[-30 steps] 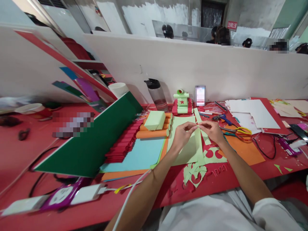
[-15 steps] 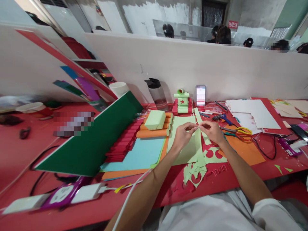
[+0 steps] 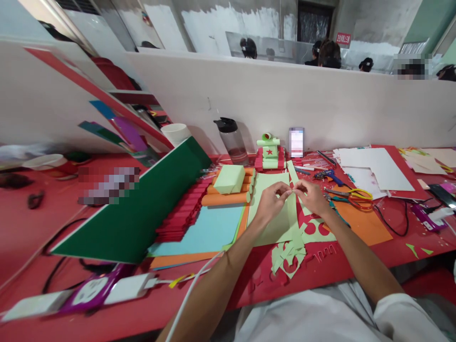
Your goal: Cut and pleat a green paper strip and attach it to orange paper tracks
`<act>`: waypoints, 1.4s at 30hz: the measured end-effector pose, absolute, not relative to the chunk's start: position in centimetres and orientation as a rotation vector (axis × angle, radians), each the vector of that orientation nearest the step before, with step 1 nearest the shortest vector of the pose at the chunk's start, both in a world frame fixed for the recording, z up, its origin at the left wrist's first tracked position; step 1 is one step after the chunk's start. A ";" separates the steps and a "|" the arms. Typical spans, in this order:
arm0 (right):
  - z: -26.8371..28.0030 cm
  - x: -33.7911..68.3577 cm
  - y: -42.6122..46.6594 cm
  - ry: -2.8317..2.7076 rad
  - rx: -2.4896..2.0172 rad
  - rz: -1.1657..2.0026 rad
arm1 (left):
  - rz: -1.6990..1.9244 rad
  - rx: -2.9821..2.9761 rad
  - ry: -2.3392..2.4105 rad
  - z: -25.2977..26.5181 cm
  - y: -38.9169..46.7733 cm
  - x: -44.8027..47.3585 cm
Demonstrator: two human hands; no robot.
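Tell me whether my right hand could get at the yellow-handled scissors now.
Probably yes: the scissors lie to the right of your right hand with nothing visibly covering them, though that hand looks busy beside your left hand.

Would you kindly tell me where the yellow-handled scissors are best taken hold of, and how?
Probably by the handle loops, coming from the right: the scissors lie with their blades pointing left, toward the right hand.
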State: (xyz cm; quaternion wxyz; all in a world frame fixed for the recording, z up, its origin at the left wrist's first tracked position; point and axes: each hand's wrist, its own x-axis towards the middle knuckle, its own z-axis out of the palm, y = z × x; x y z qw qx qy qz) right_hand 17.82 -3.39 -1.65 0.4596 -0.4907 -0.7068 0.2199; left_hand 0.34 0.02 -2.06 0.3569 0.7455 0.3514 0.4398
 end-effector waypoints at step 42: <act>-1.1 18.4 -3.5 -1.556 -1.142 0.670 | 1.159 1.709 0.836 -1.8 -0.1 0.5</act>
